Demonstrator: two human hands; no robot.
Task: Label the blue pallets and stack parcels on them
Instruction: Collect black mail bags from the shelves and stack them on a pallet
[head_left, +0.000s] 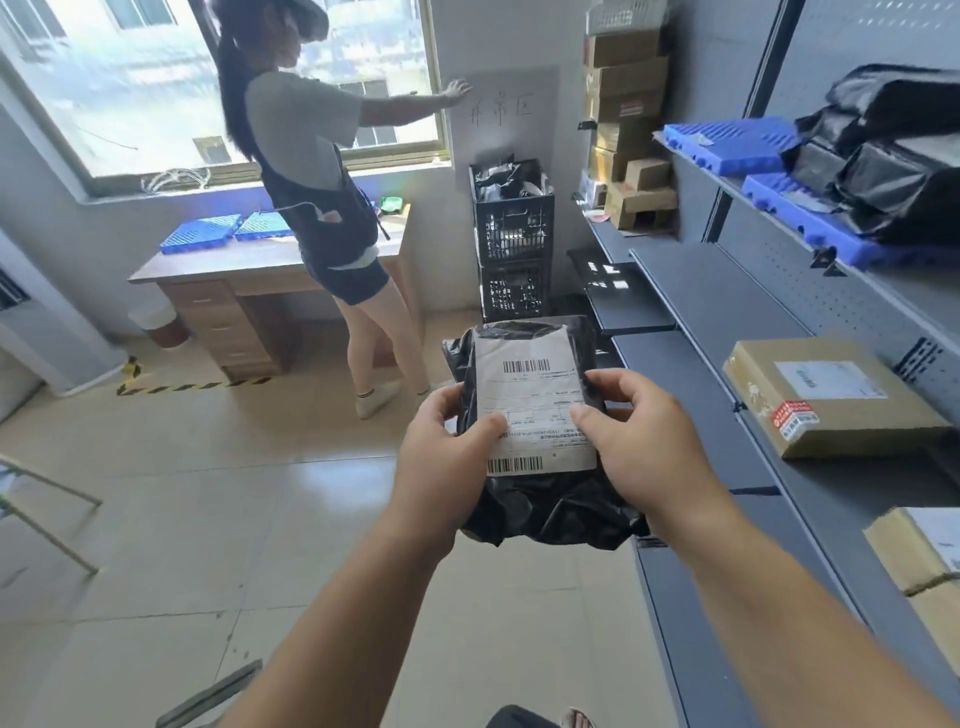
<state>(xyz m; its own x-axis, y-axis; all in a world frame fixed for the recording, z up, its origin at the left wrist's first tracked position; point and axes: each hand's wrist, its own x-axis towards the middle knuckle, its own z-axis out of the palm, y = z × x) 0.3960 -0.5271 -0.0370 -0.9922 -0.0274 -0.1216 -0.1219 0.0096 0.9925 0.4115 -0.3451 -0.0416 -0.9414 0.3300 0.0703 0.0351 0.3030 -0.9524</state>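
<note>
Grey shelving (727, 312) at right carries blue pallets (730, 139). In front of it, my left hand (447, 441) and right hand (636, 431) grasp a black poly-bag parcel (550, 514) by its sides, thumbs on the label (530, 395). Judged soft, light, slippery; best supported from underneath.

A parcel storeroom: grey metal shelving (727, 312) bearing cardboard boxes (831, 400) and blue pallets (732, 136).
</note>
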